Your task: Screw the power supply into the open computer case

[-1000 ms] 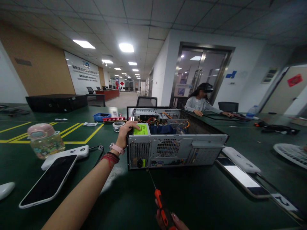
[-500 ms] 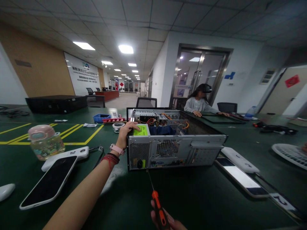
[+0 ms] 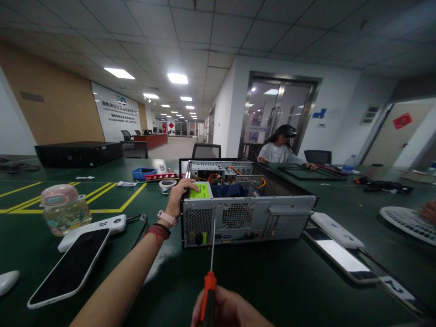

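Note:
An open desktop computer case (image 3: 248,213) lies on the dark green table (image 3: 272,281), its rear panel facing me. My left hand (image 3: 179,195) rests on the case's top left corner, fingers over the green-labelled power supply (image 3: 200,190). My right hand (image 3: 228,311) at the bottom edge grips an orange-handled screwdriver (image 3: 209,281). Its thin shaft points up at the rear panel, with the tip near the power supply's grille.
A phone (image 3: 70,268) and a white power bank (image 3: 91,227) lie at the left, beside a pink-lidded bottle (image 3: 63,209). Another phone (image 3: 340,256) and power bank (image 3: 332,225) lie at the right. A white fan grille (image 3: 407,222) sits far right. A person (image 3: 281,150) sits across the table.
My right hand has come up into view and swung the screwdriver upright. Its tip rose from below the case to the rear panel by the power supply. My left hand stayed put.

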Available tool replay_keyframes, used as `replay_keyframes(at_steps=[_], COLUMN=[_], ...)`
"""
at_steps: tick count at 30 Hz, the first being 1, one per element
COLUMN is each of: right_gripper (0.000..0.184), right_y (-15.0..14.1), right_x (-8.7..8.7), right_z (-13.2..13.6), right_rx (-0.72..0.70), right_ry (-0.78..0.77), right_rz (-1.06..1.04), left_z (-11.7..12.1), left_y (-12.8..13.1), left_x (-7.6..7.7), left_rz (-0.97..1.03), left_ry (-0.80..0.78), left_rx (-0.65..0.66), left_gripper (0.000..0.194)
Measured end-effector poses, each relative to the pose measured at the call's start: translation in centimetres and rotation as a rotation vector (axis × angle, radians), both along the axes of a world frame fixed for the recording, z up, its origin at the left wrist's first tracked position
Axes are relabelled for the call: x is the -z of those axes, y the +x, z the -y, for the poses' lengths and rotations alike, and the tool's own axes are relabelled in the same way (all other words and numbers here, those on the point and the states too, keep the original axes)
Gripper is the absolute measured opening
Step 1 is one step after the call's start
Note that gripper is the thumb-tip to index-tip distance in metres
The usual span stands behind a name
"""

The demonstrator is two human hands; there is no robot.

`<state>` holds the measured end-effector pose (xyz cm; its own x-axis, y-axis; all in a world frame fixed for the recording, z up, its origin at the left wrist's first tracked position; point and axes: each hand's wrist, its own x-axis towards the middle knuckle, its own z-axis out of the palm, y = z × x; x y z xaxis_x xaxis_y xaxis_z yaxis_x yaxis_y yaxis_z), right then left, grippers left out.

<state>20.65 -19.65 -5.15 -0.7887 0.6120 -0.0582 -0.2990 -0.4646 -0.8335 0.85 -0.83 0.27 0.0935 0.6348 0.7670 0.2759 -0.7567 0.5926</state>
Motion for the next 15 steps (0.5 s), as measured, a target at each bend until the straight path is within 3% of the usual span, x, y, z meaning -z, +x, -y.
replay_keyframes(at_steps=[3,8,15], right_gripper=[0.057,0.071,0.075], right_y=[-1.2,-4.4,-5.8], right_x=[-1.5,-0.5,-0.3], right_z=[-1.6,-3.7,-4.8], right_rx=[-0.147,-0.343,-0.306], right_ry=[0.112,0.091,0.076], right_rz=[0.064,0.131,0.083], left_z=[-0.5,-1.1,-0.4], left_y=[-0.1,-0.5,-0.3], left_x=[0.4,0.9,0.2], left_rz=[0.025,0.003,0.003], left_ry=[0.026,0.005,0.021], left_rx=[0.019,0.036,0.021], left_gripper=[0.038,0.035,0.036])
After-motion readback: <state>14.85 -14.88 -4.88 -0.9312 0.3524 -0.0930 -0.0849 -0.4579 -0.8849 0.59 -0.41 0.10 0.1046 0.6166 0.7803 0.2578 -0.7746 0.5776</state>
